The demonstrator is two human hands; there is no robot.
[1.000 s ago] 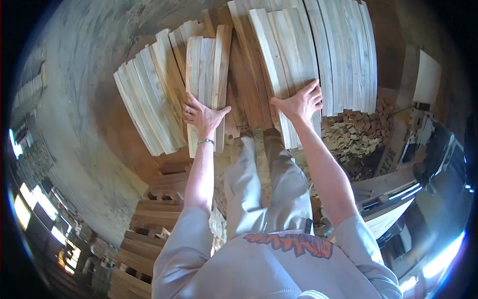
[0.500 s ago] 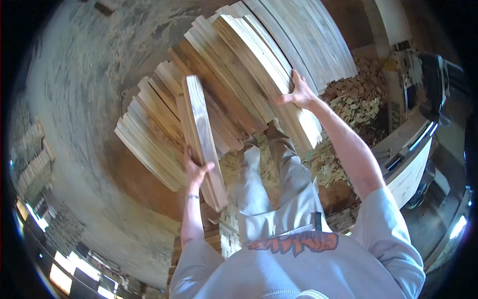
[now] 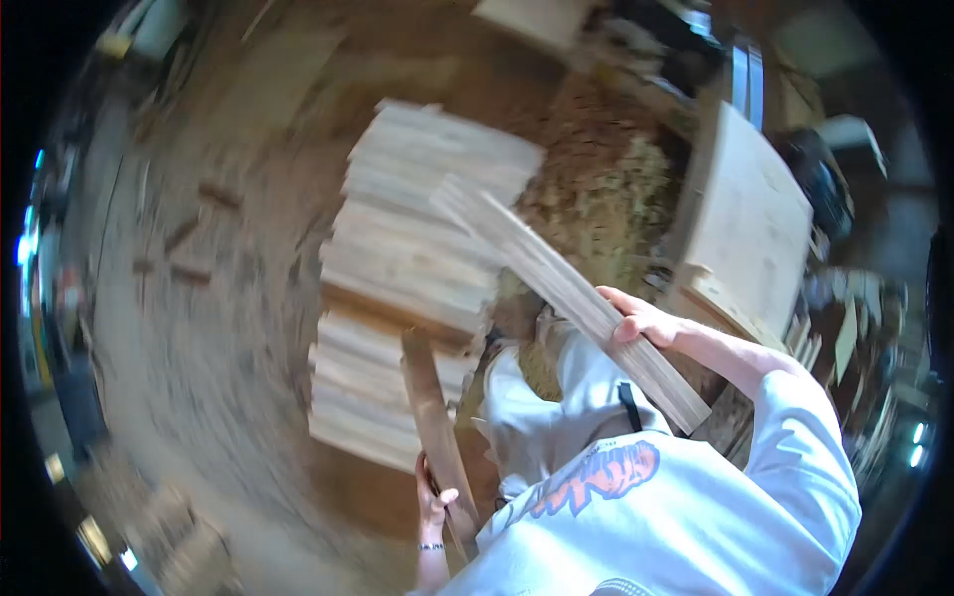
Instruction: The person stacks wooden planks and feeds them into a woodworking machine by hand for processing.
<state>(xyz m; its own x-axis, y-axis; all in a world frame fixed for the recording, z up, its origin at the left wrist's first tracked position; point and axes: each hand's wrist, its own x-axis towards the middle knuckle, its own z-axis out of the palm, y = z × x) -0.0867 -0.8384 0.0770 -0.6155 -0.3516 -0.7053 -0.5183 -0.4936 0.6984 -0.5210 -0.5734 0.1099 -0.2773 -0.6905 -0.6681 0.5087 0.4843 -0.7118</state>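
As the view blurs, a person carries boards, one in each hand.
Left hand: the left hand (image 3: 434, 505) grips a dark board (image 3: 434, 427), held nearly upright beside the leg.
Right hand: the right hand (image 3: 641, 320) clasps a pale long plank (image 3: 566, 293), slanting across the body.
Behind: a stack of pale boards (image 3: 417, 258) lies on the floor, sawdust pile (image 3: 606, 214) just beside it.

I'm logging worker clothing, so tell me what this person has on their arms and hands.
Both hands are bare, no gloves. The left hand has a thin bracelet at the wrist. The right hand has a bare forearm, and a short light grey sleeve covers the upper arm.
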